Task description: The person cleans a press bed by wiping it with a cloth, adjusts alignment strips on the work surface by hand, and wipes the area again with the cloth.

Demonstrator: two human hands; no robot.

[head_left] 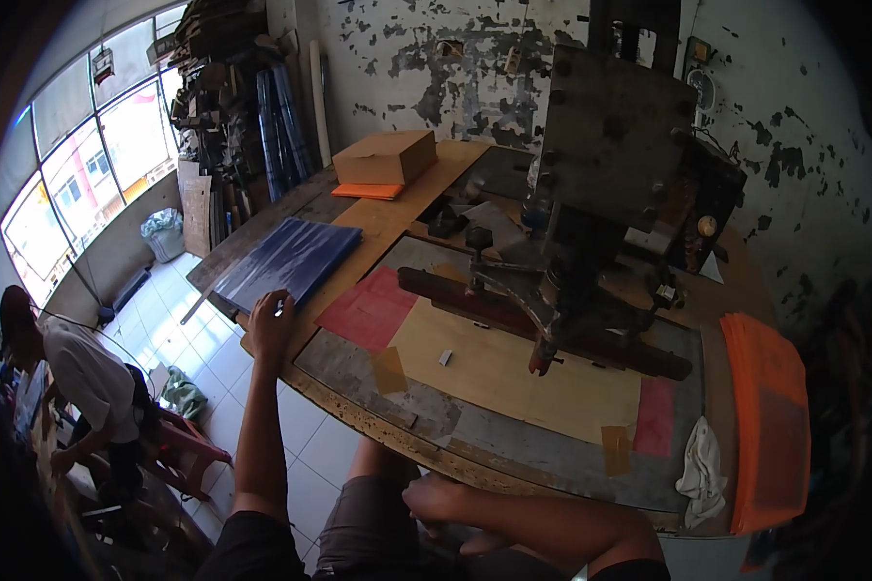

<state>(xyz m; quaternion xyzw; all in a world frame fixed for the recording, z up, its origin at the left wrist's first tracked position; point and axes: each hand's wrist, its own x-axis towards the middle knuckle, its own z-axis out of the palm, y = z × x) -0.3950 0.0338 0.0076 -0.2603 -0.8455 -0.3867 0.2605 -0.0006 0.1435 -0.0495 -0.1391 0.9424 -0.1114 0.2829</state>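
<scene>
My left hand (pixel 273 316) reaches to the near corner of a stack of glossy blue plastic sheets (pixel 295 254) on the table's left side. Its fingers are bent and look pinched on the corner of a sheet; a small bright spot shows at them. My right hand (pixel 434 498) rests low over my lap, by the table's front edge, with fingers curled in and nothing visible in them. In front of me lies a tan board (pixel 513 373) with red sheets (pixel 366 308) at its ends and brown tape strips. A small grey piece (pixel 445 357) sits on the board.
A dark metal press (pixel 606 145) with a long horizontal bar (pixel 543 329) stands over the board. Orange sheets (pixel 770 421) and a white cloth (pixel 702 474) lie at the right. A cardboard box (pixel 386 158) stands at the back. Another person (pixel 92 387) sits at far left.
</scene>
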